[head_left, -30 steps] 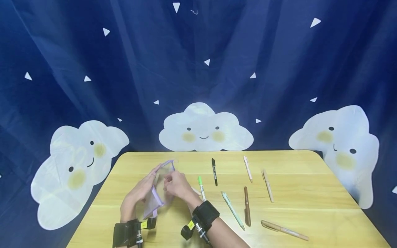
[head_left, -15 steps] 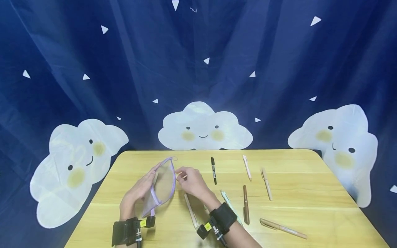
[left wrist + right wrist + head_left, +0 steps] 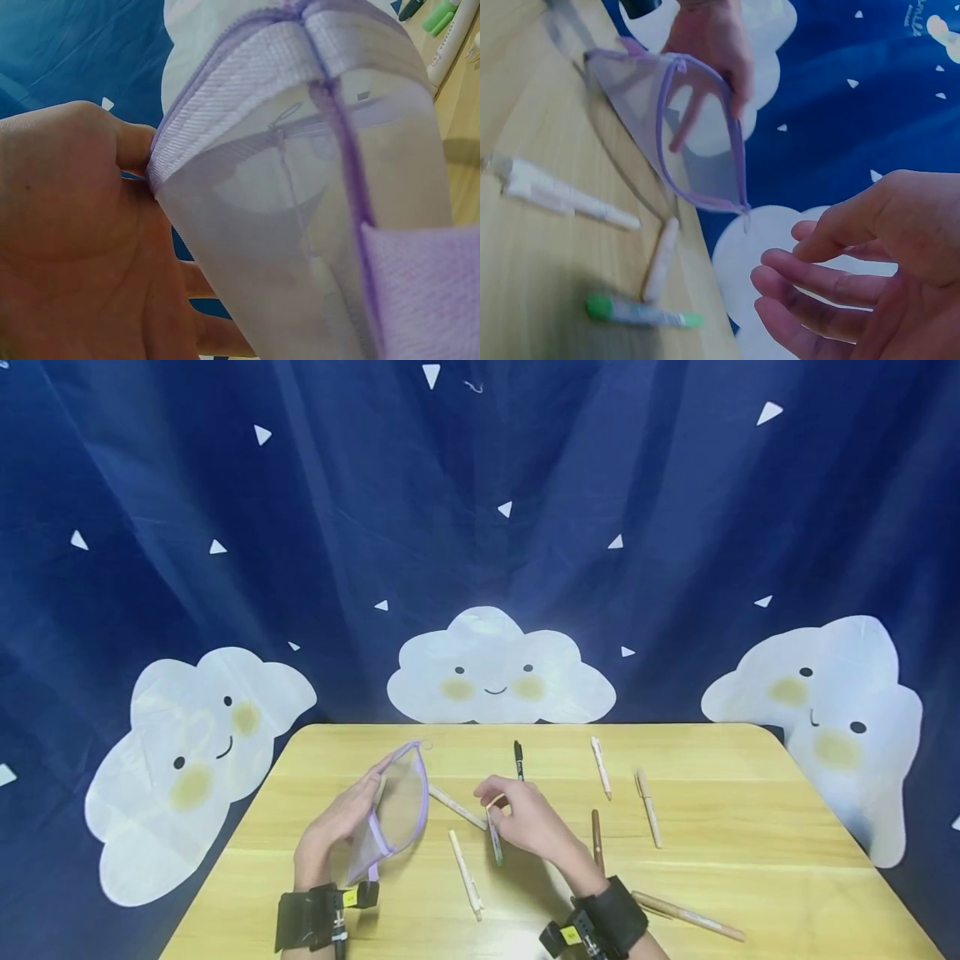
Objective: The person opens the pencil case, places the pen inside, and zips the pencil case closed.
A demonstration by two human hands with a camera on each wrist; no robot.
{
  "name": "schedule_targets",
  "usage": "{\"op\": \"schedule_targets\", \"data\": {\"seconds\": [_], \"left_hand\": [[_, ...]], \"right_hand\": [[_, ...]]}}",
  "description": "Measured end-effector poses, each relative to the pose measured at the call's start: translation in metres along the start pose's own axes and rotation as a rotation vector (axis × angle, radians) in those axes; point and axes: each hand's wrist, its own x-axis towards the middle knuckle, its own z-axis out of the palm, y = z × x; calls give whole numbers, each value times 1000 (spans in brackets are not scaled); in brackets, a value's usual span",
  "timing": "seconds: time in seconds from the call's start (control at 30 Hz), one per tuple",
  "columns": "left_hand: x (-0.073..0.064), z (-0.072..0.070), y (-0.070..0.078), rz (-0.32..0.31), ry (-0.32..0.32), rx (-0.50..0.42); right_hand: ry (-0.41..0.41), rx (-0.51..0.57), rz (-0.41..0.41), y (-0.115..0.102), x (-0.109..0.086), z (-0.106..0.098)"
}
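A translucent mesh pencil pouch [image 3: 401, 806] with purple trim stands tilted on the left of the table, its mouth gaping toward the right. My left hand [image 3: 347, 814] grips its left side, the fingertips at the rim [image 3: 176, 161]. Through the mesh, a pale slender object [image 3: 334, 300] shows faintly in the left wrist view. Above a green-ended marker [image 3: 496, 843] hovers my right hand [image 3: 528, 818], fingers loosely bent. The right wrist view shows nothing between those fingers, and the marker [image 3: 645, 313] lies on the table apart from them. A beige pen [image 3: 456, 807] lies between pouch and marker.
Near the front lies a white pen [image 3: 467, 875]. A black marker [image 3: 519, 760] is partly covered by my right hand. Farther right are a white-pink pen [image 3: 602, 768], a beige pen [image 3: 648, 810], a brown pen [image 3: 597, 839] and a tan pen [image 3: 688, 916]. A blue curtain [image 3: 480, 527] hangs behind.
My right hand has drawn back from the pouch's mouth and moved right, over the green-ended marker. The white and beige pens now show fully. My left hand and the pouch have stayed put.
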Motion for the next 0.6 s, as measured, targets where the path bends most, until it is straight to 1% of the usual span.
{"op": "schedule_targets", "data": {"seconds": [0.17,0.23,0.33,0.4,0.5,0.6], "left_hand": [[1,1,-2,12,1,4],[0,1,-4,9,1,-2],[0,0,-4,2,6,-14],[0,0,-5,0,13,-19],[2,0,-5,14,12,-5],[3,-2,-4,32,3,5]], "right_hand": [[38,-20,-4,6,-21,-21],[50,-23,2,8,-30,-30],[69,-53,12,13,-39,-42],[80,-87,14,17,-44,-49],[114,-159,1,23,-52,-59],[156,-227,-32,27,-60,-69]]}}
